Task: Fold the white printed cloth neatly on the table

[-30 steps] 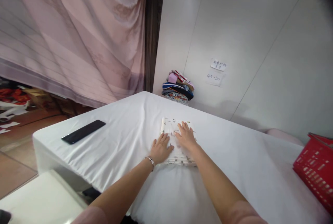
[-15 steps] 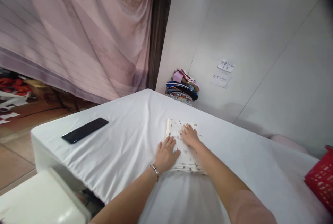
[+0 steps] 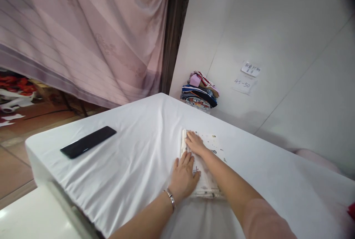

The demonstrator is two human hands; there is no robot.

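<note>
A folded white cloth (image 3: 206, 179) with small printed figures lies flat on the white-covered table (image 3: 141, 150). On its near left part rests my left hand (image 3: 184, 176), palm down with the fingers apart; a metal bracelet circles that wrist. My right hand (image 3: 195, 143) lies flat on the far left part of the cloth, close to its folded left edge. Neither hand grips the fabric. The hands and right forearm cover part of the cloth.
A black phone (image 3: 88, 142) lies on the left of the table. Beyond the far edge stands a stack of folded clothes (image 3: 198, 91) against the grey wall (image 3: 271, 46), which bears paper notes (image 3: 245, 78). A pink curtain (image 3: 111, 39) hangs at the left.
My right hand has slid left over the cloth to its far left edge. My left hand stays on the near left part. The view has shifted a little, and the red basket is nearly out of sight.
</note>
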